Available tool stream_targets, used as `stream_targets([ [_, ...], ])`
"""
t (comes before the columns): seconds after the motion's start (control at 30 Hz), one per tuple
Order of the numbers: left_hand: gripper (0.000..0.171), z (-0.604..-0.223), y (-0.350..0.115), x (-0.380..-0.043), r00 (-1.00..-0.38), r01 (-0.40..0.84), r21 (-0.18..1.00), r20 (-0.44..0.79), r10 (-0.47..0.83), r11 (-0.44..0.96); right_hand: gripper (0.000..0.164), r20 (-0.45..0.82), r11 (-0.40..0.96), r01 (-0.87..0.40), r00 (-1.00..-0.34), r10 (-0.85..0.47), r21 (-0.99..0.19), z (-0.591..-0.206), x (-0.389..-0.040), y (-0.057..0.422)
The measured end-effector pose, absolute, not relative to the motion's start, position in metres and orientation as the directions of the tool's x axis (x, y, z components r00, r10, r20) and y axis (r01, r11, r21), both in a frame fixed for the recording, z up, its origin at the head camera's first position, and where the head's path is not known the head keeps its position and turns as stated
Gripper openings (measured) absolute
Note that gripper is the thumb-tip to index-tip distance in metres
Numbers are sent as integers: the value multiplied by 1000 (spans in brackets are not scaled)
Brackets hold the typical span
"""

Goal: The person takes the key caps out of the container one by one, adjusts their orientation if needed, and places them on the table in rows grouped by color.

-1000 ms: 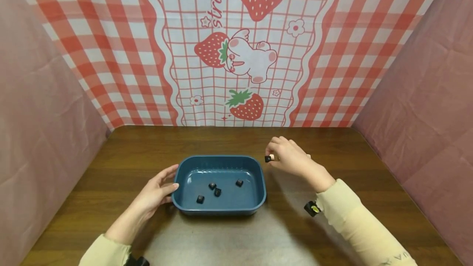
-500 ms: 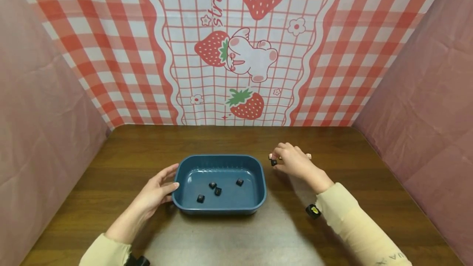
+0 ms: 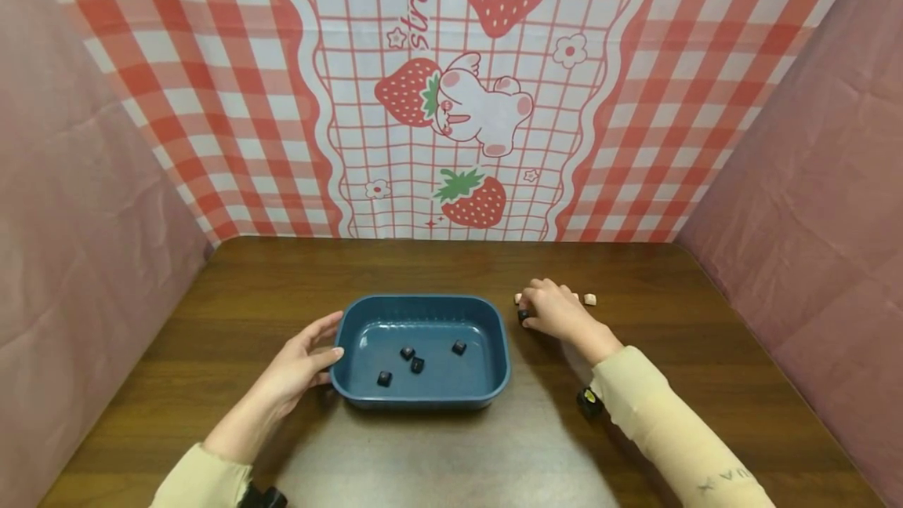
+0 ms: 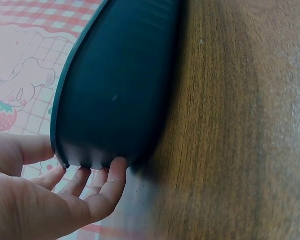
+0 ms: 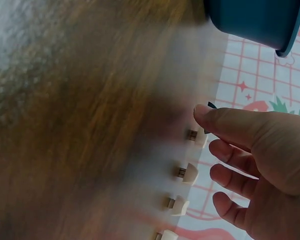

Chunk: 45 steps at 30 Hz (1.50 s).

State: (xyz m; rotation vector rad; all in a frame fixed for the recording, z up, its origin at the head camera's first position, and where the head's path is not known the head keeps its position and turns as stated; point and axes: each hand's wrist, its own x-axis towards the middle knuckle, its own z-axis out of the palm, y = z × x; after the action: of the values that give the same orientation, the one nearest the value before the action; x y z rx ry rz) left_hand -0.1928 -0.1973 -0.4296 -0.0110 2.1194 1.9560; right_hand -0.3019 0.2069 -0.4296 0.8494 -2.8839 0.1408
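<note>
My right hand [image 3: 557, 312] is just right of the blue bin [image 3: 419, 398]. Thumb and index finger pinch a small black keycap [image 3: 523, 315] low over the table; in the right wrist view, the thumb [image 5: 224, 120] hides most of it. Beyond this hand runs a row of cream keycaps, partly covered by the fingers, with one cream keycap [image 3: 589, 299] in plain sight at the right. My left hand [image 3: 299, 367] rests against the bin's left end, fingertips [image 4: 119, 167] on the outer wall and thumb at the rim. Inside the bin lie several black keycaps [image 3: 418, 365], scattered.
The brown wooden table [image 3: 451, 461] carries the bin near its middle. A strawberry-print checked cloth [image 3: 466, 100] hangs behind the table, and pink fabric [image 3: 811, 179] closes off both sides. Dark wrist cameras sit under both cream sleeves [image 3: 670, 429].
My right hand has lowered and come slightly nearer with the black keycap, in front of the cream row, uncovering more of it. The left hand and bin have stayed put.
</note>
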Motion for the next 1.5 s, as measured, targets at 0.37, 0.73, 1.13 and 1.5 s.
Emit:
stream_targets([
  [0.37, 57, -428, -196, -194, -968, -178, 979, -192, 164, 99, 21, 114, 850, -519, -853, -509, -91, -433, -308, 211],
  [0.73, 58, -428, -196, -194, -969, -175, 980, -189, 161, 99, 20, 108, 843, -517, -856, -506, -147, -434, -310, 211],
  [1.13, 58, -428, -196, -194, -969, -176, 979, -190, 159, 97, 20, 120, 840, -518, -855, -505, -159, -430, -308, 213],
  [1.5, 57, -430, -197, -194, -967, -188, 976, -203, 152, 106, 26, 233, 815, -562, -819, -524, -139, -413, -299, 207],
])
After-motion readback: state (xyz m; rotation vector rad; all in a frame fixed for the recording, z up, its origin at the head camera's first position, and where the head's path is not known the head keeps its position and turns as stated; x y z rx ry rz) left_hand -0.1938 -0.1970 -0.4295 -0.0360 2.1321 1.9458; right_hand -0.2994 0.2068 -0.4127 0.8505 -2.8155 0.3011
